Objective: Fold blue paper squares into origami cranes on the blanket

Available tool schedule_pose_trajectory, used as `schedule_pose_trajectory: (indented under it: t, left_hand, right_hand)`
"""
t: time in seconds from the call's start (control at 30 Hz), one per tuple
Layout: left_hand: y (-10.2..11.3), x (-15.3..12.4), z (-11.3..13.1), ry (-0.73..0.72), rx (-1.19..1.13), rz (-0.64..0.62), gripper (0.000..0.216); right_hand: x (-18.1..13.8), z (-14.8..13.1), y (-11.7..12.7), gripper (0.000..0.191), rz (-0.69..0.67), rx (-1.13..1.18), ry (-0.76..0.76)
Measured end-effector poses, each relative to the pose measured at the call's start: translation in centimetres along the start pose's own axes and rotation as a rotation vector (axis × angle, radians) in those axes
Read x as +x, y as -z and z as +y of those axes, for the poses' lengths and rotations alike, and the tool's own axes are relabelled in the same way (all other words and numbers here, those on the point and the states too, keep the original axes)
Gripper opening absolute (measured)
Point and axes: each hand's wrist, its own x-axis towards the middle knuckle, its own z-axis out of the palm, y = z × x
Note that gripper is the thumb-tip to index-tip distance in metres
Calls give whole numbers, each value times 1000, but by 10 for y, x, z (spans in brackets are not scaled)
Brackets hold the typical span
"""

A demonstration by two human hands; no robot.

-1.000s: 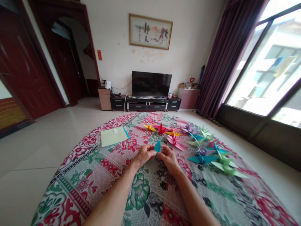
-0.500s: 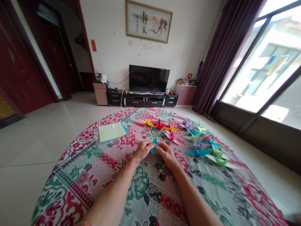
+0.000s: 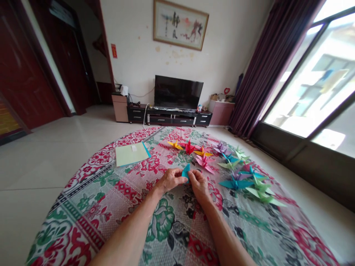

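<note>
Grip: left hand (image 3: 171, 179) and right hand (image 3: 198, 181) pinch blue paper (image 3: 186, 170).
Blue paper: over desk (image 3: 108, 195); lower folds partly hidden.
Cranes (image 3: 235, 183): some overlapped, hard to separate.
Near edge: desk is cut off.
Open room: left of left hand.

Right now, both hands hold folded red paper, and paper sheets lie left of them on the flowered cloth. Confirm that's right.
Not red: the head view shows the left hand and right hand holding folded blue paper. The paper sheets lie left of them on the flowered cloth.
</note>
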Motion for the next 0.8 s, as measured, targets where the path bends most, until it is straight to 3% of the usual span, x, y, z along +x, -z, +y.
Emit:
schedule_pose_trajectory:
  t: [0.3, 0.63, 0.8]
  left_hand:
    - [-8, 2, 4, 130, -194, 17, 23]
    - [-5, 3, 1, 107, -206, 56, 31]
    - [-6, 3, 0, 101, -150, 159, 28]
  right_hand:
    - [0, -1, 2, 29, -20, 16, -21]
    - [-3, -12, 1, 31, -127, 126, -42]
    - [-4, -12, 2, 31, -133, 185, -66]
